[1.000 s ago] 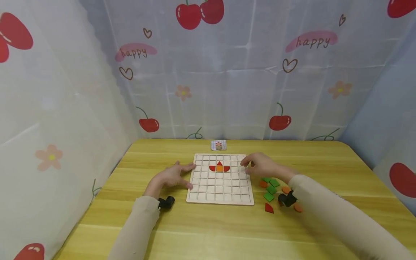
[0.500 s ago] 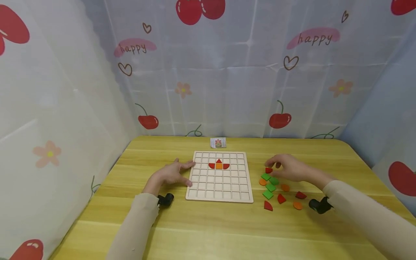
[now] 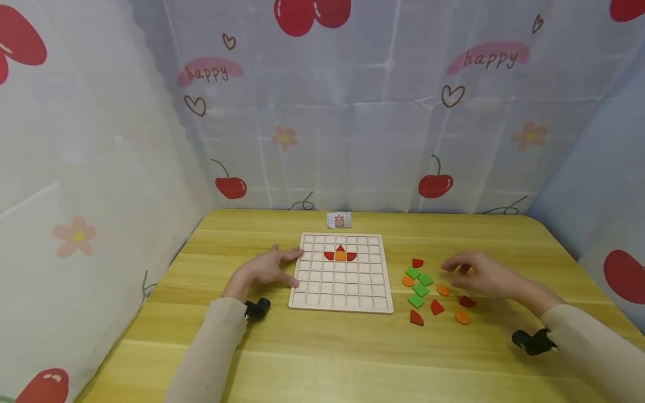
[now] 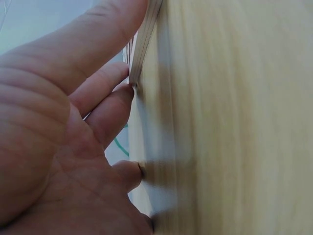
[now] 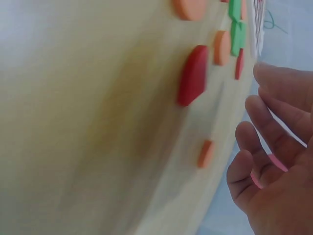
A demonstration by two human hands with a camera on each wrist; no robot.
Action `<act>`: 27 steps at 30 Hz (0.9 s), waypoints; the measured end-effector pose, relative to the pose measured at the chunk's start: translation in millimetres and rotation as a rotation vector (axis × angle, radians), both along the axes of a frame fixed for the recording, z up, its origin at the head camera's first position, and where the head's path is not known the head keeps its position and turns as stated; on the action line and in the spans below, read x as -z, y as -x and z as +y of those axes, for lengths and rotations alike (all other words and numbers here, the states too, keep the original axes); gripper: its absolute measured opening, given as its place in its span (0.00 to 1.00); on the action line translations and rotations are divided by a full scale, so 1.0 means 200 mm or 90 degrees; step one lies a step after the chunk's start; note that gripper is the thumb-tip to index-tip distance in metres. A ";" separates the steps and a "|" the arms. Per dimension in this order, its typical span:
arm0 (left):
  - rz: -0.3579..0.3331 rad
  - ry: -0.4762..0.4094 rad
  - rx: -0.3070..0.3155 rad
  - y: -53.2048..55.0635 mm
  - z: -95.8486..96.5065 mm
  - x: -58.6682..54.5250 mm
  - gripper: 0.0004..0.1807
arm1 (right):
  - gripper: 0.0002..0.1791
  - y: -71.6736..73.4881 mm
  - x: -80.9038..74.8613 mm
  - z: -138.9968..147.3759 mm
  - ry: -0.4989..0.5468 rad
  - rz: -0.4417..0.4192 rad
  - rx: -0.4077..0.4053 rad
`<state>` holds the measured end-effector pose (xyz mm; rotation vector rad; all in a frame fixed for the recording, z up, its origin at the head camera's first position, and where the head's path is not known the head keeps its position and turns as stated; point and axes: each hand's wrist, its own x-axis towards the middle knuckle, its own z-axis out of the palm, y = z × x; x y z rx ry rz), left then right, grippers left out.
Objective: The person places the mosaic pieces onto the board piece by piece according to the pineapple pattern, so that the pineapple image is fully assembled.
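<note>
A person's left hand rests spread fingertips against the 9 o'clock edge of a gridded wooden board, clasping nothing, while the right hand hangs above the table, fingers loosely bent and nothing visible in its grip. Four pieces sit on the board toward 12 o'clock: a red triangle above an orange square, flanked at 9 o'clock by one red curved piece and at 3 o'clock by another red curved piece. The work looks to be at an early stage, with only those four down.

About a dozen others appear to be left, lying loose at the board's 3 to 4 o'clock. Measured from the right hand, the green pieces cluster near 9 o'clock, a red wedge lies just off at 6, and an orange disc waits at 8. A further orange piece, partly hidden by the hand from overhead, lies on the table. Beyond the board, at 12 o'clock, stands out a small picture card, its design too tiny to read fully.
</note>
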<state>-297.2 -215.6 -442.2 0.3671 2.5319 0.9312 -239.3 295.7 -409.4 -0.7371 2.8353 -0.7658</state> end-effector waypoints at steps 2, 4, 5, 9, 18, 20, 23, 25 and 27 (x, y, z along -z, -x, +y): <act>0.001 0.001 0.000 0.00 0.00 0.00 0.51 | 0.19 -0.02 0.01 0.03 -0.007 -0.004 0.005; -0.002 -0.003 -0.002 0.00 0.01 0.00 0.51 | 0.19 -0.05 0.02 0.06 -0.012 -0.006 -0.005; -0.001 -0.004 -0.002 0.00 0.01 0.00 0.51 | 0.19 -0.06 0.03 0.08 -0.015 -0.003 -0.015; 0.003 -0.001 0.001 0.01 0.01 0.00 0.50 | 0.16 -0.10 0.05 0.14 -0.002 0.017 -0.069; 0.000 -0.002 -0.004 0.01 0.00 -0.01 0.50 | 0.15 -0.15 0.14 0.23 0.005 -0.009 -0.059; -0.005 -0.002 -0.003 0.00 0.01 -0.01 0.50 | 0.14 -0.16 0.16 0.24 0.016 -0.005 -0.053; -0.008 -0.002 -0.005 0.00 0.01 -0.01 0.50 | 0.15 -0.16 0.17 0.25 0.028 0.007 -0.055; -0.006 -0.002 -0.006 0.00 0.01 0.00 0.50 | 0.16 -0.16 0.18 0.25 0.031 0.005 -0.060; -0.003 -0.001 -0.008 0.00 0.00 0.00 0.50 | 0.17 -0.16 0.18 0.26 0.032 0.005 -0.067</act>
